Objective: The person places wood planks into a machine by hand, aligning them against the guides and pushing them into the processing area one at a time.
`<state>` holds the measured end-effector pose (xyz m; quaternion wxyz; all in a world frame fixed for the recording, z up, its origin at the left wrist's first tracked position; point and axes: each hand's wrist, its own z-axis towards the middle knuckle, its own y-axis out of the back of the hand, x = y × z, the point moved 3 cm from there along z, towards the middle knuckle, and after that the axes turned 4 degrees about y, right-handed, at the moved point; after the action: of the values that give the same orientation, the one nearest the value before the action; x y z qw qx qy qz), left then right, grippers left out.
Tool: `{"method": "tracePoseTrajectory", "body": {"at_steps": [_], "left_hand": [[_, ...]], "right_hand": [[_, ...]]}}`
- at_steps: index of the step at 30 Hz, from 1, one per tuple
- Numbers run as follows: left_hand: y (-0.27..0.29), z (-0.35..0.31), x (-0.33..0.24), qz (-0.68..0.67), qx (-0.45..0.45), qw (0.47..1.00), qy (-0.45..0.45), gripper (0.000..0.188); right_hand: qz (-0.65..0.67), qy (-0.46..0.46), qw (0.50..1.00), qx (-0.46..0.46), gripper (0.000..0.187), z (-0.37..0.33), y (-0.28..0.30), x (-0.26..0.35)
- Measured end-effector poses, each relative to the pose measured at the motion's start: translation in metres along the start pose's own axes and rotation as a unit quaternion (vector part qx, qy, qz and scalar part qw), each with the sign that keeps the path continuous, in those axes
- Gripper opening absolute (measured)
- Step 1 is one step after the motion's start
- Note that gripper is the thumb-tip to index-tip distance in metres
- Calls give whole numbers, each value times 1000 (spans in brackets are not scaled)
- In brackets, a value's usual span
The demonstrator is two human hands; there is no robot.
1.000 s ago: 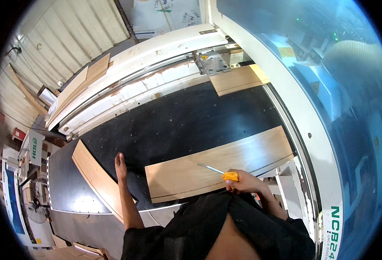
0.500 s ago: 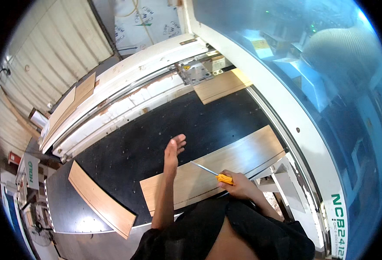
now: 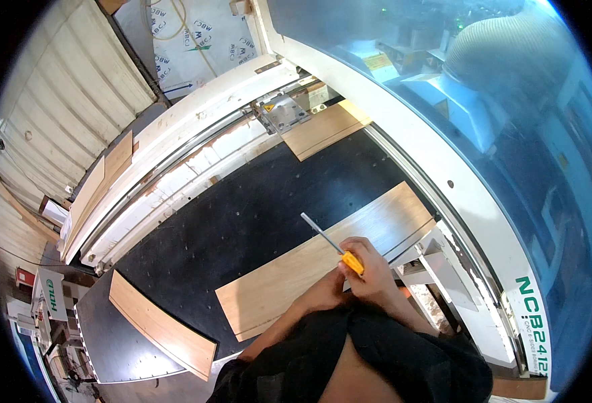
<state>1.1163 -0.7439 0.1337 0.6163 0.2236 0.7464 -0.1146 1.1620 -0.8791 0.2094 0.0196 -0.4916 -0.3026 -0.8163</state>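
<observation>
A yellow-handled screwdriver (image 3: 352,262) is held above the wide wooden board (image 3: 289,282), its metal shaft slanting forward and to the left so that, seen from above, the tip shows past that board's far edge. The right hand (image 3: 371,269) is closed around the handle over the board's near side. The left hand (image 3: 331,285) is close against the right one, also over the board; its fingers are largely hidden, so I cannot tell whether they grip the handle. The wide board lies flat on a black counter (image 3: 195,248). To the left of the wide board, well apart from it, a narrower board (image 3: 161,326) lies at an angle, one end jutting over the counter's near edge. Beyond the wide board, another board (image 3: 326,131) lies beside a metal plate (image 3: 286,113), and to its right rises a machine's translucent blue cover (image 3: 511,154).
</observation>
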Motion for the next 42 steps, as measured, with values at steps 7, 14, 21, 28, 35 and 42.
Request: {"method": "tracePoseTrajectory", "body": {"at_steps": [7,14,21,28,35,42], "left_hand": [[-8,6,22,-65,-100,993,-22,47],[-9,11,9,29,-27,999,8,41],[-30,27,28,134,121,983,-10,48],[-31,29,20,75,116,990,-13,50],[-27,23,-6,113,135,984,32,48],[-29,28,5,131,171,974,64,45]], "right_hand": [[-132,61,987,72,50,5,-9,5],[44,99,994,4,70,21,16,7],[72,225,967,-91,47,61,66,60],[3,282,959,8,14,71,43,77],[-84,300,948,69,22,75,32,67],[-124,260,950,118,36,81,38,71]]}}
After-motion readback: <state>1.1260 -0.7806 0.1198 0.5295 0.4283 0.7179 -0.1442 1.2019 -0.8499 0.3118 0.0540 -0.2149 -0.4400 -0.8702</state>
